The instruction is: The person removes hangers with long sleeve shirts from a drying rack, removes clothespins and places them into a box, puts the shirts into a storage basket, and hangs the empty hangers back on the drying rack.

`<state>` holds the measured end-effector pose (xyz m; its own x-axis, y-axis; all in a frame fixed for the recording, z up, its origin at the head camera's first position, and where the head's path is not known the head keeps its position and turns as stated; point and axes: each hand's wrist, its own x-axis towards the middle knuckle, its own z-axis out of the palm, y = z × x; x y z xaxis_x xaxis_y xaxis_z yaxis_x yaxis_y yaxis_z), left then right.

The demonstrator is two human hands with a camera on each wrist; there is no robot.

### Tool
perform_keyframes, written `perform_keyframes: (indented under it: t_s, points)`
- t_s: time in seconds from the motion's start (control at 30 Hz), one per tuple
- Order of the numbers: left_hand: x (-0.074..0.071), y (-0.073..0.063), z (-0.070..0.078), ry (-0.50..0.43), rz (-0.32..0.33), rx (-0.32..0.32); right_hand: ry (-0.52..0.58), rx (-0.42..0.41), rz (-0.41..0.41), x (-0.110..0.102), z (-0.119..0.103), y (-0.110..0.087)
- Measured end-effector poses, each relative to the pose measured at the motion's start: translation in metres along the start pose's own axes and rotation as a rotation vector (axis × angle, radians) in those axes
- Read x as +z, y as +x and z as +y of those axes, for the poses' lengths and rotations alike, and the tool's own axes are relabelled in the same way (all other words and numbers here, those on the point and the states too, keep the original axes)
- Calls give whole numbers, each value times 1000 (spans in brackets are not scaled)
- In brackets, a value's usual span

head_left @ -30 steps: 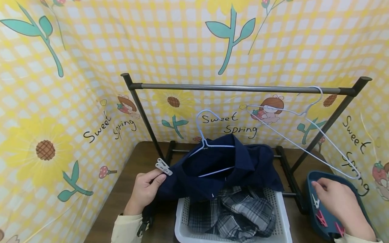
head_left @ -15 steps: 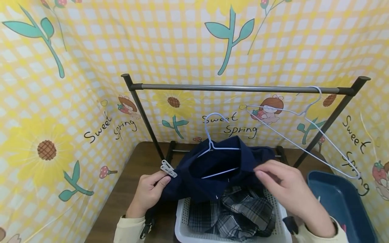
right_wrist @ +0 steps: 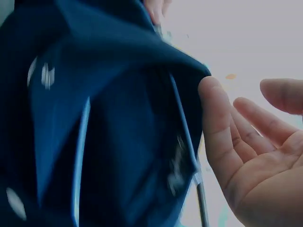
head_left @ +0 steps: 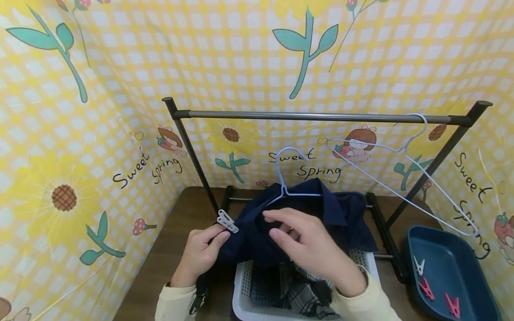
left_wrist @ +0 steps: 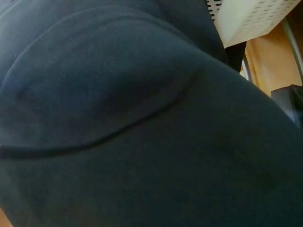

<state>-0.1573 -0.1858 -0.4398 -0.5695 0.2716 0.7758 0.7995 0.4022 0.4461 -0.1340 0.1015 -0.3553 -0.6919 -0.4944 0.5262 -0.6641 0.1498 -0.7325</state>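
Item: navy shirt [head_left: 297,223] on pale blue wire hanger [head_left: 287,178], held over white basket [head_left: 241,285] at front-centre of tabletop [head_left: 188,214].

L hand [head_left: 198,256]: grasps shirt's left shoulder edge, white clothespin [head_left: 227,221] at thumb/forefinger, apparently clipped on the fabric. L wrist view shows only dark cloth, so pinch judged from head view.

R hand [head_left: 311,247]: released, fingers spread and relaxed, hovering over shirt collar area; R wrist view shows open palm [right_wrist: 255,161] just beside the cloth edge, holding nothing.

Step in hand (judgement): pegging shirt to hanger; one shoulder pinned, R hand coming to steady or smooth fabric. Next move prob. needs a 2nd pin, then hanger hook lifted to rail [head_left: 317,117].

Other stock: plaid garment [head_left: 297,298] in basket under shirt; blue tray [head_left: 453,249] at right edge w/ white pin [head_left: 419,266] + two pink pins [head_left: 426,288]; spare white hanger [head_left: 405,174] hooked at rail's right end.

Room: rail's left and middle free, well apart from spare hanger. Rack's slanted posts [head_left: 192,156] flank basket; right post stands between basket and tray, so a reach to the tray crosses it.
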Motion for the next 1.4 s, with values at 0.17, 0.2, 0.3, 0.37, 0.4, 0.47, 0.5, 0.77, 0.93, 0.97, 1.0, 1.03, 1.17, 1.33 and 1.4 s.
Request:
perform_keyframes:
  t_s: [0.17,0.2,0.3,0.37,0.4,0.47,0.5,0.77,0.93,0.97,1.0,1.03,1.17,1.33,1.4]
  points:
    - [1,-1,-1,19,5,-17,69,48,-6,29,-2,12]
    - [1,-1,-1,22,7,-17,58,41,19,34,-4,13]
    - [2,0,-2,24,14,-7,25,-1,109,44,-9,17]
    - [3,1,-2,22,14,2,68,-1,109,49,-14,20]
    - [3,1,-2,22,13,3,100,15,82,52,-16,22]
    - [3,2,-2,16,11,8,153,74,-9,57,-20,26]
    - [3,2,-1,10,8,8,166,110,-60,61,-21,29]
    - [4,2,3,-26,-17,33,-21,247,-151,79,-15,43]
    - [6,4,4,-18,-27,52,-11,287,-129,78,-10,46]
    - [6,5,5,-19,-30,55,-15,289,-122,78,-9,46]
    - [6,5,5,-18,-32,59,-18,289,-115,78,-8,46]
    - [7,6,5,-21,-34,63,-18,289,-105,77,-8,46]
    - [8,7,5,-22,-41,69,8,283,-74,76,-6,47]
    - [9,6,3,-28,-33,85,30,197,11,75,-5,47]
    - [9,6,3,-33,-36,89,52,159,60,75,-5,47]
